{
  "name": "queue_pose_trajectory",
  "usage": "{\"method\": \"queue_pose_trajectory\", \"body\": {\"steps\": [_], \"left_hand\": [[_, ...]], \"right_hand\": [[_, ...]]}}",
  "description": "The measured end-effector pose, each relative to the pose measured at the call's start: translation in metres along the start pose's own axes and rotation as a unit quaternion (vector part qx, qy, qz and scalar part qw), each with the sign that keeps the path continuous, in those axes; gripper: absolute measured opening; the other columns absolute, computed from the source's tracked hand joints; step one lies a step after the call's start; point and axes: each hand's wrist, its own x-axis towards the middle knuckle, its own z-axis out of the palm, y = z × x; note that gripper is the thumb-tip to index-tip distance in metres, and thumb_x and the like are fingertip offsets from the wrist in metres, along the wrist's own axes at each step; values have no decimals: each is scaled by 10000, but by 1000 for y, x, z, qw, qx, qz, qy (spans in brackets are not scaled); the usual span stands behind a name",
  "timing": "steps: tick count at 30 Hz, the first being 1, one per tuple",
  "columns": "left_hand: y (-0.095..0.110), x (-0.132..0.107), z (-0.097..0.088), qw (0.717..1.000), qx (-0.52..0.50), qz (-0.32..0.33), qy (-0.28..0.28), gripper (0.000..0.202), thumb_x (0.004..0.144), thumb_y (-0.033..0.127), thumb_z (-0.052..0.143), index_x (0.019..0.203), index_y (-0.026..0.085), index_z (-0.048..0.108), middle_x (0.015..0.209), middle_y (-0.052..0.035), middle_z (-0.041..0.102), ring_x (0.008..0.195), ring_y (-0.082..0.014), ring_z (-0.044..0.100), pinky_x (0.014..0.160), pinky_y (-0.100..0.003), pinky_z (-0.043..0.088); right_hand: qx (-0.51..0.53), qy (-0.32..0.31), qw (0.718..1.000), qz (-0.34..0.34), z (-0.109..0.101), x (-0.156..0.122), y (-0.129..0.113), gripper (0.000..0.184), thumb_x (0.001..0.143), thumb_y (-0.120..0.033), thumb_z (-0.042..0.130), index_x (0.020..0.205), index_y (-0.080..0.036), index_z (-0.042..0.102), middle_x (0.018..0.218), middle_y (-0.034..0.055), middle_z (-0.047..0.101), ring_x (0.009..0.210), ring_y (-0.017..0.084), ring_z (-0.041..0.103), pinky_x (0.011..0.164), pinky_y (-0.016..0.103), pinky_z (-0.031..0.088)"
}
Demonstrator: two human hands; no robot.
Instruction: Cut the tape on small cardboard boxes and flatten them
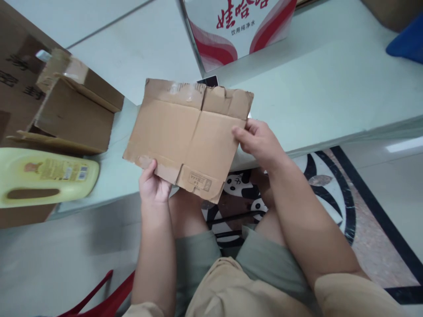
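I see the flattened cardboard (pixel 188 132) mid-frame, over the table edge (pixel 330 136); left hand (pixel 152 185) pinches its lower edge, right hand (pixel 259 143) its right edge. Bare tabletop upper right.

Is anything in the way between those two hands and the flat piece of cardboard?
Nothing visible stands between them. The left hand pinches the flat cardboard at its lower edge, and the right hand grips its right edge, so both touch it directly.
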Motion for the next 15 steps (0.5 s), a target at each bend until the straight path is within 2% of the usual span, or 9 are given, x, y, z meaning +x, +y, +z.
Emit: {"method": "queue_pose_trajectory", "body": {"steps": [2, 3, 6, 8, 10, 12, 14, 15], "left_hand": [[-4, 3, 3, 999, 29, 15, 30, 313, 738, 296, 786, 1026, 226, 685, 1214, -67, 766, 1314, -249, 662, 1050, -313, 593], [-7, 5, 4, 998, 46, 30, 42, 321, 762, 349, 766, 1046, 227, 683, 1221, -69, 761, 1310, -253, 664, 1066, -326, 583], [-17, 11, 3, 986, 116, 92, 73, 445, 887, 577, 567, 1150, 232, 666, 1291, -93, 738, 1336, -272, 649, 1132, -392, 532], [-27, 13, 0, 964, 219, 132, 68, 525, 929, 610, 453, 1227, 224, 650, 1343, -117, 721, 1365, -277, 627, 1179, -432, 482], [-36, 11, 1, 914, 368, 167, 33, 516, 944, 544, 445, 1280, 210, 648, 1392, -140, 702, 1402, -286, 597, 1215, -465, 435], [-44, 7, 6, 834, 517, 191, -21, 486, 939, 455, 457, 1293, 197, 669, 1442, -155, 675, 1451, -316, 551, 1249, -521, 378], [-49, 1, 16, 752, 625, 204, -37, 464, 927, 385, 467, 1285, 196, 693, 1477, -151, 653, 1474, -352, 520, 1271, -586, 315], [-50, -2, 21, 724, 656, 210, -28, 464, 919, 368, 481, 1293, 194, 695, 1498, -146, 638, 1484, -358, 507, 1272, -592, 308]], "right_hand": [[3, -48, 999, 20, 2, -3, -4, 552, 648, -681, 885, 746, -204, 623, 566, -67, 404, 556, 94, 458, 512, 227, 400], [6, -40, 999, 27, 2, -3, -4, 534, 643, -652, 896, 738, -200, 628, 570, -59, 429, 575, 103, 493, 525, 229, 420], [35, 83, 996, 9, -1, -1, -1, 494, 661, -613, 871, 771, -198, 628, 609, -40, 515, 544, 105, 513, 474, 228, 408], [55, 178, 982, -27, -3, 3, 2, 485, 677, -612, 843, 786, -212, 592, 624, -46, 539, 484, 89, 477, 413, 213, 356], [54, 257, 963, -60, -5, 6, 5, 497, 677, -612, 837, 774, -225, 539, 614, -64, 540, 417, 60, 414, 360, 192, 288], [30, 323, 943, -78, -8, 7, 7, 503, 682, -597, 840, 770, -227, 511, 582, -81, 534, 377, 46, 400, 332, 175, 259], [7, 380, 920, -89, -12, 7, 7, 460, 725, -561, 822, 788, -222, 518, 555, -87, 536, 382, 58, 469, 336, 163, 308], [-1, 408, 908, -92, -14, 7, 6, 414, 769, -532, 793, 798, -220, 521, 544, -89, 536, 395, 67, 509, 346, 157, 341]]}}
